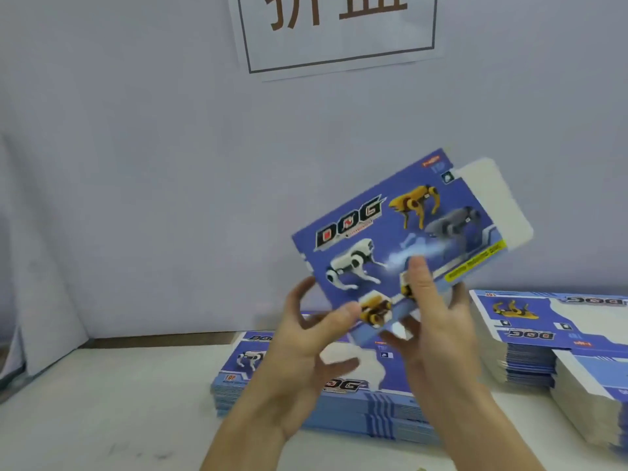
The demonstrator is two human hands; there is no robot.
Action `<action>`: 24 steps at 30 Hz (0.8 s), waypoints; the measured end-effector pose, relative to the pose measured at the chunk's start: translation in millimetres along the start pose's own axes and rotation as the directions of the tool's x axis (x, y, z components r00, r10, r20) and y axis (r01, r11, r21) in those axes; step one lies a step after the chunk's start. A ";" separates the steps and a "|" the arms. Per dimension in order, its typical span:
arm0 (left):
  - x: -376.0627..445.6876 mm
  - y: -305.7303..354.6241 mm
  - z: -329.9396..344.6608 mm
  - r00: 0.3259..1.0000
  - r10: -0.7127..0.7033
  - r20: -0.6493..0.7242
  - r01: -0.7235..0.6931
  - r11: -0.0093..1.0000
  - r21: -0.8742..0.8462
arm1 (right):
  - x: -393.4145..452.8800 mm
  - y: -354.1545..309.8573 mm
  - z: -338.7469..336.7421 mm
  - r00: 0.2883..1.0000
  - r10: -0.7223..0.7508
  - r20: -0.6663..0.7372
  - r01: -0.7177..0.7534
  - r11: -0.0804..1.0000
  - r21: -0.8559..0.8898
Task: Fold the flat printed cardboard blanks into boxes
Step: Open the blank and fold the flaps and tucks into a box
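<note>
Blank [401, 232] held aloft, centre frame, above desk [102, 402] stacks. Right hand [438, 331] pinches its lower edge; left hand [306, 345] grips the lower corner. Risk: shallow edge grips may slip, creasing panels off-score.

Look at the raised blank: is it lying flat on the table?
No: both hands, left and right, hold the blank tilted in the air above the stack on the table.

You get even, soft, shadowless light; your hands [367, 348] and the raised box [401, 232] are motion-blurred, edges bowed.
</note>
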State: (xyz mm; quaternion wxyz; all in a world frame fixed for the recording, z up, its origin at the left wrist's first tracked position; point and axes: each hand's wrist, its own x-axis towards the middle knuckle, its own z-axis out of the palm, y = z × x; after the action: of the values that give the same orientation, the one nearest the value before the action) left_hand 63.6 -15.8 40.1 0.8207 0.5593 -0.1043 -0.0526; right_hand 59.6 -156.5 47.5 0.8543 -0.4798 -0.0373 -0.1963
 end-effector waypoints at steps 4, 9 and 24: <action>4.9 4.4 -10.5 0.963 0.176 -0.204 -0.128 0.964 0.231 | 10.2 -9.2 -25.6 0.992 0.056 0.116 -0.032 0.978 -0.205; 1.9 12.2 -19.1 0.922 0.365 -0.130 -0.342 0.925 0.167 | 1.7 -10.1 -31.0 0.832 0.278 0.479 0.004 0.862 -0.507; 1.0 0.9 -0.6 0.878 0.469 -0.094 -0.414 0.843 0.343 | 5.8 7.1 -22.4 0.893 -0.008 0.450 0.134 0.959 -0.249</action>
State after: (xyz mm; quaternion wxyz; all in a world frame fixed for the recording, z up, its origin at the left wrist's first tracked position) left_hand 64.7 -15.2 40.9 0.7175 0.6449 -0.1656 0.2046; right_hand 64.8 -173.6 31.3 0.7408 -0.6235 -0.2214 -0.1161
